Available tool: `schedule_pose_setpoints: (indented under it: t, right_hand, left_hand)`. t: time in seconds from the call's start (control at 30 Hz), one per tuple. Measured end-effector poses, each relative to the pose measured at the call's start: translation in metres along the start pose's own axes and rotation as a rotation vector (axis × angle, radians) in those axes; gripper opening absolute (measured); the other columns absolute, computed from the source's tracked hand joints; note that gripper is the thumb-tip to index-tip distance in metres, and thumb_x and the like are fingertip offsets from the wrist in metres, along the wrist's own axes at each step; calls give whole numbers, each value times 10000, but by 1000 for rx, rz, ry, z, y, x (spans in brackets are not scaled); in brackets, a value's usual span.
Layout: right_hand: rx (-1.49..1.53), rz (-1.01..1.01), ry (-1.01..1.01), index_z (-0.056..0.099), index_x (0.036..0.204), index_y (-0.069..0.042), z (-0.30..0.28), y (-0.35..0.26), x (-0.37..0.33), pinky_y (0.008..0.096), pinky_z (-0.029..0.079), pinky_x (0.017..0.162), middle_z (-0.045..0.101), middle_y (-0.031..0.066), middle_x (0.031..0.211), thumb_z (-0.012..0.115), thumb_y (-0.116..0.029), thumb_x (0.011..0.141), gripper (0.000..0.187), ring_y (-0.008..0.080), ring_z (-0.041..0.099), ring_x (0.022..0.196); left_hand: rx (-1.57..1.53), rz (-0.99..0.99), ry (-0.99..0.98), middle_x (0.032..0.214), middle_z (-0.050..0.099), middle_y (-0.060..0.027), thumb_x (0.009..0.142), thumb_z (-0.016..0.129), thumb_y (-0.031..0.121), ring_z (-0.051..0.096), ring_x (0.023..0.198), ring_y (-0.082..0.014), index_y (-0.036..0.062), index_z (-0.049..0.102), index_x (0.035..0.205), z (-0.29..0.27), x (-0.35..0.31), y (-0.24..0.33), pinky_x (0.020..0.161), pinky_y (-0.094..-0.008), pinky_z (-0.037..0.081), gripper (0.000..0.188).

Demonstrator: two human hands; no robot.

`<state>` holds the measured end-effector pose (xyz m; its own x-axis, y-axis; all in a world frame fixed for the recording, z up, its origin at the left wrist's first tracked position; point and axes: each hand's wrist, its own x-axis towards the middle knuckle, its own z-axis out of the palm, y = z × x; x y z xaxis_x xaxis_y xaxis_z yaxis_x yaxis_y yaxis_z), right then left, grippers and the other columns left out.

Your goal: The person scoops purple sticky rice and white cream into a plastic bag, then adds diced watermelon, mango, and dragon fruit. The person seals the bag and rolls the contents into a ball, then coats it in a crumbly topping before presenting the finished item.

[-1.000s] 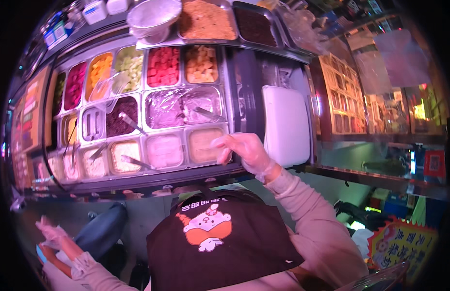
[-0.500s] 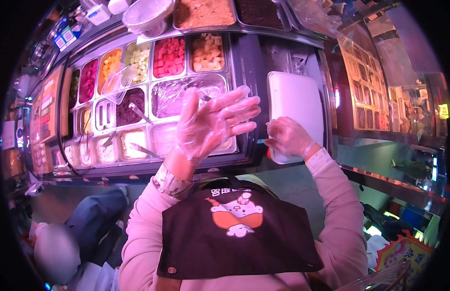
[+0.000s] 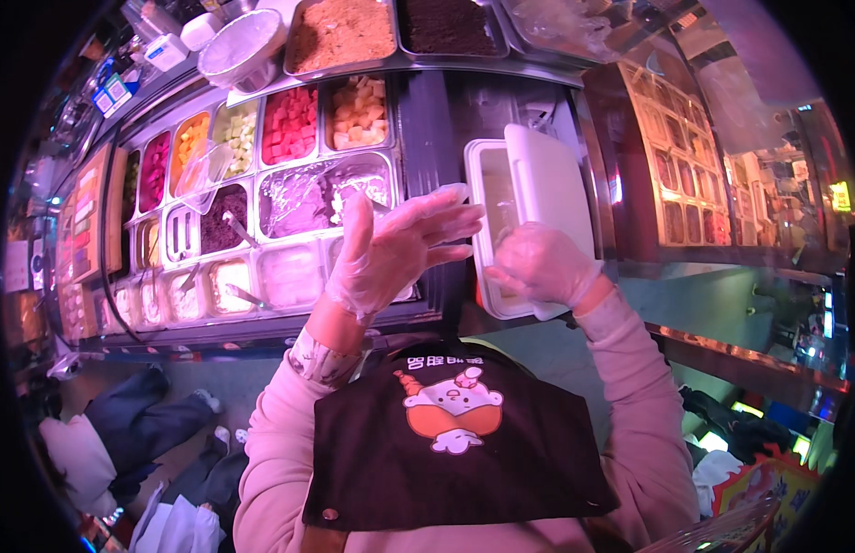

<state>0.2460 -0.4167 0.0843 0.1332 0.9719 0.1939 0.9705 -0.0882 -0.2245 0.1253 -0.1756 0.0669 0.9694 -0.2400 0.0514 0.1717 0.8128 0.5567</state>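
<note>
My left hand (image 3: 395,249), in a clear glove, is raised flat with its fingers spread wide over the counter of topping trays (image 3: 289,198), holding nothing. My right hand (image 3: 541,265), gloved too, rests curled on the near rim of the white box (image 3: 496,230). The box sits just right of the trays, lid (image 3: 549,189) tipped back; I cannot tell whether those fingers grip it.

Vantage: I look from one fisheye camera worn on the head, the left of a side-by-side pair.
Facing: steeply down and forward over my chest and black apron (image 3: 455,442) to the bench (image 3: 427,111).
Nearness: close; my gloved left hand (image 3: 390,244) and right hand (image 3: 538,263) sit mid-frame.
Far edge: topping trays (image 3: 289,120) fill far left.
Distortion: straight edges bow toward the dark rim.
Shared view: none; I have only this one.
</note>
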Motion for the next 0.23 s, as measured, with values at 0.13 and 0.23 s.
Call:
schedule_pose_setpoints:
  t: [0.13,0.23]
  right_hand:
    - [-403,67,-17,634,732,-106,-61,4,-26,394,519,642,591,59,690,713,-203,863,181,243,630,683]
    - [-565,420,-116,656,723,-135,-82,-1,-52,412,500,666,600,31,698,751,-185,826,149,245,622,690]
  left_hand:
    - [221,-55,136,1416,615,-200,1009,270,770,614,1271,-283,2,493,1492,-12,1,-15,1111,-452,436,935]
    - [634,-145,134,1423,600,-240,1012,371,726,622,1258,-331,27,520,1488,-11,15,-31,1141,-486,418,858]
